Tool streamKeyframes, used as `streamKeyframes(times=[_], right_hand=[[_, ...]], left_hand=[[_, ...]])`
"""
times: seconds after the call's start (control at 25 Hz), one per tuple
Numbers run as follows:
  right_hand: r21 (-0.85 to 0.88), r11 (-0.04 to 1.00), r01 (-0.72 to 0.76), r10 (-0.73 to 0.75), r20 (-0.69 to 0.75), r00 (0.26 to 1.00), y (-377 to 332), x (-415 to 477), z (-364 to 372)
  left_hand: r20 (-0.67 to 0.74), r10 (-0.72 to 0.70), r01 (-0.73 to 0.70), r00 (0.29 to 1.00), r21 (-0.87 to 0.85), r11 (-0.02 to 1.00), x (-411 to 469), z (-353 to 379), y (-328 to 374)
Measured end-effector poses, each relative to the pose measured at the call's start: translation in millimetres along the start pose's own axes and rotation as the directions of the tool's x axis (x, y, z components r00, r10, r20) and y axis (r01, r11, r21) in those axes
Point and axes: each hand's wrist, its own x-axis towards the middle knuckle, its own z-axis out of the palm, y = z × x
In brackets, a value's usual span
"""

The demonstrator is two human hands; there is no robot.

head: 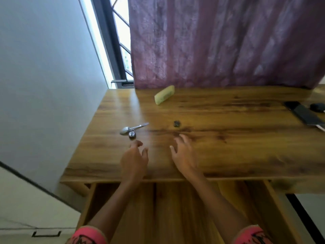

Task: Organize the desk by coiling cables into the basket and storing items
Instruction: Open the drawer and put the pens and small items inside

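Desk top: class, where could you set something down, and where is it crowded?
Free: the wide stretch between the right hand and the black slab; also between the yellow case and the spoon. Crowded: around the spoon, beside the left hand.

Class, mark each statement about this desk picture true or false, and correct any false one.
1. The left hand holds the spoon. False: the hand is open, just short of the spoon, and holds nothing.
2. The yellow case lies near the curtain. True.
3. The drawer under the desk is closed. False: it is pulled open.
4. The right hand is open over the desk. True.
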Motion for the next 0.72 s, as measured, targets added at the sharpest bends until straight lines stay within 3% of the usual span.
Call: streamKeyframes(times=[0.12, 0.32, 0.56, 0.72], right_hand=[[0.078, 0.994, -0.077, 0.072, 0.069, 0.995, 0.5, 55.8, 30.7], [0.052, 0.986, -0.156, 0.145, 0.171, 0.975, 10.3, 117.6, 57.6], [-0.185, 0.983, 0.008, -0.005, 0.015, 1.000, 12.6, 98.7, 68.7], [-0.188, 0.982, 0.021, -0.022, -0.001, 1.000, 10.7, 71.8, 63.5]], left_hand=[[0.016, 0.097, -0.097, 0.995, 0.043, 0.994, 60.2, 18.6, -34.5], [0.242, 0.056, -0.122, 0.969, 0.269, 0.955, 116.0, 52.7, -74.9], [0.026, 0.346, -0.344, 0.938, 0.184, 0.921, 110.5, 69.3, -86.2], [0.057, 0.402, -0.398, 0.914, 0.314, 0.862, 94.8, 68.1, -80.1]])
